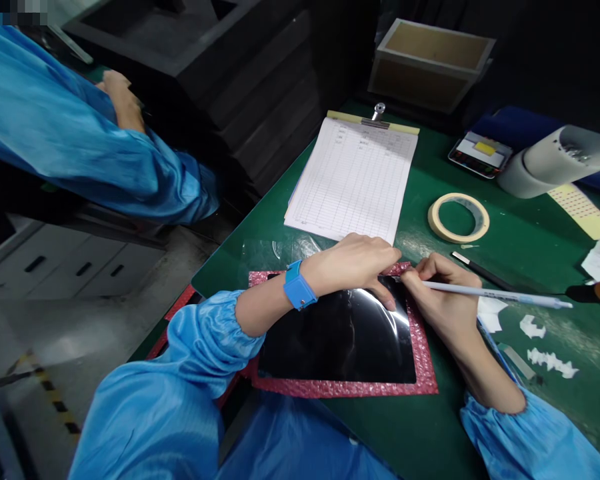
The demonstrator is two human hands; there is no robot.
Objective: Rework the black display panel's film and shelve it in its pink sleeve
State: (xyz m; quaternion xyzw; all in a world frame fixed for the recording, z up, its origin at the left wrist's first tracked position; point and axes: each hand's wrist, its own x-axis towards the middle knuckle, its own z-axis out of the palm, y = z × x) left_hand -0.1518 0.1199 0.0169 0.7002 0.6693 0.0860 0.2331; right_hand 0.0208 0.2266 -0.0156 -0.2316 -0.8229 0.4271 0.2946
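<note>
A glossy black screen panel [335, 340] lies flat on a sheet of pink bubble wrap [330, 388]. My left hand [357, 265], with a blue wrist strap [299, 285] above it, rests over the panel's upper right part. Its thumb is stretched out on the dark surface; the other fingers reach past the top edge, their tips partly hidden. At the panel's upper right corner, my right hand [447, 300] grips a white pen [500, 294]. The pen's back end points right, while its tip is covered by the fingers.
A clipboard with a printed form [355, 180] lies beyond the panel. To the right are a masking tape roll [459, 218], a black-handled tool [485, 272], torn white scraps [553, 362] and a white cylinder [535, 167]. A co-worker's blue sleeve [95, 147] is at left.
</note>
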